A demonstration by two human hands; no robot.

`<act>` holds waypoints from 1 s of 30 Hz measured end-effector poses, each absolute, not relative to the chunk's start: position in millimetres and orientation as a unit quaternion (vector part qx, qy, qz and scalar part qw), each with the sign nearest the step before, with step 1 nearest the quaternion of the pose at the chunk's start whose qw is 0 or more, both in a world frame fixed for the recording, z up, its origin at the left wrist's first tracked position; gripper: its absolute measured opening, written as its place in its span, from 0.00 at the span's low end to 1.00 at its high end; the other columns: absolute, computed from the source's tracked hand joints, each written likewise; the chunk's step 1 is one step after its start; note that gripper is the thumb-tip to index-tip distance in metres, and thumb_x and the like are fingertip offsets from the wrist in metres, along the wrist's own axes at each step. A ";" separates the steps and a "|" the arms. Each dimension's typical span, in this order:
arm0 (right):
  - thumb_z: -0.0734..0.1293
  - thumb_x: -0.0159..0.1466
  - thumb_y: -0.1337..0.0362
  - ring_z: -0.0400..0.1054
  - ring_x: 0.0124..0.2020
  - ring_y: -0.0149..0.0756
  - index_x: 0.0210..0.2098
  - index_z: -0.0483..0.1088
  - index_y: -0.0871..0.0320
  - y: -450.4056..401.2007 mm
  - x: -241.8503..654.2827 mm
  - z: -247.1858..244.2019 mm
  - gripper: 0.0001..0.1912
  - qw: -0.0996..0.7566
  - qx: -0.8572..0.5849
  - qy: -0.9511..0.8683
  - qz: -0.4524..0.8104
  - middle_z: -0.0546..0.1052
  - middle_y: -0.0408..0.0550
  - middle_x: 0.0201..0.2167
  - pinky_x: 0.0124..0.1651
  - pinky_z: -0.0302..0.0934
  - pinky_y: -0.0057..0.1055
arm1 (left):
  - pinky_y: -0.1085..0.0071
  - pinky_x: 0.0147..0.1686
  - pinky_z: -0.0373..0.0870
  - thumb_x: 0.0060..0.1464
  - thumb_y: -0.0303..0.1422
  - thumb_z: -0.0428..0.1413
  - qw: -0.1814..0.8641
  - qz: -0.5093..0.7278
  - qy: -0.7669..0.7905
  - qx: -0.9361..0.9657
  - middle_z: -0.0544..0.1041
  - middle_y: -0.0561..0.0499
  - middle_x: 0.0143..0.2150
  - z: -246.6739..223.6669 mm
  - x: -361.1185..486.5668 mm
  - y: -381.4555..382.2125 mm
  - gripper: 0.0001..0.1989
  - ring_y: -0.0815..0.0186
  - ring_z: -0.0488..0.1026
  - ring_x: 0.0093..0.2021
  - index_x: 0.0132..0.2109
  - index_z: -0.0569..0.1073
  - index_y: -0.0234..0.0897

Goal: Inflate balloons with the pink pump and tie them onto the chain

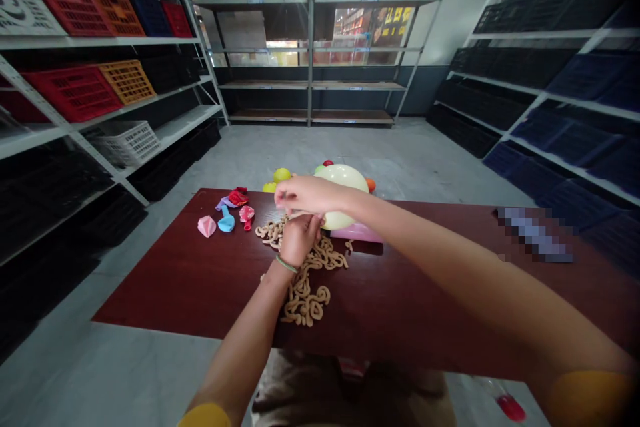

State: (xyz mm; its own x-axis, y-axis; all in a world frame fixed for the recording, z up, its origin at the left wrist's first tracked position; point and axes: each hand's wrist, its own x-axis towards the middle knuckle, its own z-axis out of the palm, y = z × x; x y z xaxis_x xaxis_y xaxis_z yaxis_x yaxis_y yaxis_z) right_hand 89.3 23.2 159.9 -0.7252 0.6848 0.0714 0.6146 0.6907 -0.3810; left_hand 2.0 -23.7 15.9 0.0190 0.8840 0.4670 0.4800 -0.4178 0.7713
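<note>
A pale yellow inflated balloon [347,180] is held over the table, its neck end toward my hands. My left hand [300,240], with a green band at the wrist, is closed with thumb and fingertips pinched at the neck. Just above and across it is my right hand [313,193], fingers curled, with a pale stretched strip of the neck running between the hands. Its exact grip is partly hidden. Beneath lie many tan curled pieces [305,300]. To the left are limp balloons: a pink one [207,226], a blue one [227,219] and a red one [239,196].
A pink shiny thing [357,233] lies behind the yellow balloon. Yellow round things [282,175] show past the far edge of the dark red table [165,280]. A blurred flat item [535,235] lies at right. Shelves with crates [75,90] line the sides.
</note>
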 end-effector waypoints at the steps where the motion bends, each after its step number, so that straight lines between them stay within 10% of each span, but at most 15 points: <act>1: 0.62 0.66 0.61 0.65 0.31 0.30 0.40 0.73 0.50 29.0 95.5 162.2 0.08 0.105 -0.338 -0.919 0.170 0.77 0.40 0.34 0.36 0.53 0.30 | 0.73 0.24 0.62 0.65 0.42 0.47 0.237 0.503 0.495 0.668 0.69 0.56 0.17 14.8 3.2 -23.2 0.20 0.71 0.65 0.16 0.28 0.72 0.37; 8: 0.60 0.66 0.67 0.58 0.47 0.43 0.43 0.76 0.49 64.4 141.5 155.6 0.14 0.125 -0.242 -0.961 -0.043 0.73 0.48 0.43 0.46 0.50 0.38 | 0.75 0.21 0.61 0.65 0.44 0.46 0.293 0.534 0.471 0.638 0.70 0.56 0.19 10.8 5.5 -22.0 0.20 0.73 0.64 0.16 0.33 0.73 0.36; 16: 0.65 0.60 0.69 0.57 0.49 0.43 0.34 0.77 0.43 48.9 138.8 149.3 0.13 0.064 -0.217 -0.974 0.025 0.73 0.41 0.46 0.49 0.48 0.41 | 0.72 0.27 0.61 0.64 0.38 0.48 0.126 0.515 0.451 0.718 0.72 0.52 0.20 13.3 0.5 -26.2 0.20 0.70 0.67 0.21 0.25 0.71 0.36; 30: 0.61 0.65 0.64 0.57 0.49 0.42 0.32 0.72 0.54 37.0 155.5 145.6 0.08 0.147 -0.190 -0.951 -0.194 0.73 0.45 0.43 0.48 0.47 0.41 | 0.74 0.22 0.58 0.62 0.45 0.50 0.322 0.609 0.462 0.558 0.68 0.55 0.18 18.0 0.1 -20.8 0.22 0.73 0.62 0.17 0.26 0.73 0.35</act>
State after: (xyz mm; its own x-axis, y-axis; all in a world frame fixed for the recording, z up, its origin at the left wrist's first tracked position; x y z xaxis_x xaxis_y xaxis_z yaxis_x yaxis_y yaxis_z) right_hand 155.5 37.0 145.6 -0.8845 0.3044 0.3536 0.4184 0.8528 0.3124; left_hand 0.1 -20.8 18.0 -0.1704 0.9082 0.3823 0.1234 -0.3653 0.9227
